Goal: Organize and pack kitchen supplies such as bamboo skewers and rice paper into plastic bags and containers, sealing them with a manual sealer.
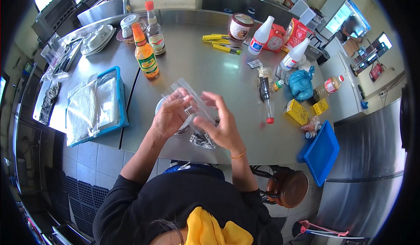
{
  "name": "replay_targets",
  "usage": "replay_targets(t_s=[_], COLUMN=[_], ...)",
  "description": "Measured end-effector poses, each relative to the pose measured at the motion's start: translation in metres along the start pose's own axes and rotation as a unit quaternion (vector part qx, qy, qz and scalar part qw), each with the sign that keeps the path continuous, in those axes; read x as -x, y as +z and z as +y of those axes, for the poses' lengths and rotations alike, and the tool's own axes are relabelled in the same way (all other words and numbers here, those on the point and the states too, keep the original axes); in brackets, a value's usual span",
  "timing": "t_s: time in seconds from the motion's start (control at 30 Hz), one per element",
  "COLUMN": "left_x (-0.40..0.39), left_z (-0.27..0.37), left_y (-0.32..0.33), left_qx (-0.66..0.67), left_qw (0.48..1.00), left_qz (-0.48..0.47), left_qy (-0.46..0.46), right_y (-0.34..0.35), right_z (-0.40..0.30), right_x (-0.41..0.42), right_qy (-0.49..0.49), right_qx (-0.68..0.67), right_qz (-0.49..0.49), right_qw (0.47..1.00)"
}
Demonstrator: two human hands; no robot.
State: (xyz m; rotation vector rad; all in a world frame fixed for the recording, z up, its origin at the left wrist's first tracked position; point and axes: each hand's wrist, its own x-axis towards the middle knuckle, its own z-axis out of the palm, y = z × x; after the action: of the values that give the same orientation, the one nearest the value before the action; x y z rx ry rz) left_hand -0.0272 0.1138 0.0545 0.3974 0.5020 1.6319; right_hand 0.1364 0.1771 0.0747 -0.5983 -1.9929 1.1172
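Note:
My left hand (pixel 172 113) pinches a clear plastic zip bag (pixel 194 99) above the steel table (pixel 183 61). My right hand (pixel 221 122) is beside the bag, thumb and fingers spread around its right side; whether they touch it is hard to see. Beneath my left hand is a round pale-rimmed container (pixel 158 106), mostly hidden. A black-and-white checked cloth (pixel 203 141) lies crumpled under my right hand, near the table's front edge.
Left: orange sauce bottle (pixel 147 59), dark bottle (pixel 157 38), blue basket (pixel 124 110) of bagged goods. Right: dark-filled bottle (pixel 265 89), white bottles (pixel 261 36), blue bag (pixel 301 84), yellow boxes (pixel 297 112), blue tray (pixel 323 153). Yellow cutters (pixel 221 43) lie behind; a stool (pixel 288 187) stands below. A person (pixel 349 30) is far right.

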Motion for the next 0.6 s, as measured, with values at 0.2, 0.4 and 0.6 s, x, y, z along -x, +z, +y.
replay_targets(t_s=[0.2,0.4,0.6], left_x=[0.000,0.004,0.013], left_z=[0.005,0.026,0.053], left_y=[-0.003,-0.006,-0.014], left_qx=[-0.017,-0.149,-0.381], left_qw=[0.999,0.979,0.912], left_qz=[-0.017,-0.033,0.007], left_qy=[0.026,0.134,0.154], right_y=[0.021,0.018,0.000], right_z=[0.005,0.011,0.004], right_x=[0.004,0.000,-0.006], right_qy=[0.052,0.112,0.198], right_qx=[-0.082,-0.185,-0.318], right_qz=[-0.015,0.047,-0.026], right_qw=[0.995,0.975,0.927])
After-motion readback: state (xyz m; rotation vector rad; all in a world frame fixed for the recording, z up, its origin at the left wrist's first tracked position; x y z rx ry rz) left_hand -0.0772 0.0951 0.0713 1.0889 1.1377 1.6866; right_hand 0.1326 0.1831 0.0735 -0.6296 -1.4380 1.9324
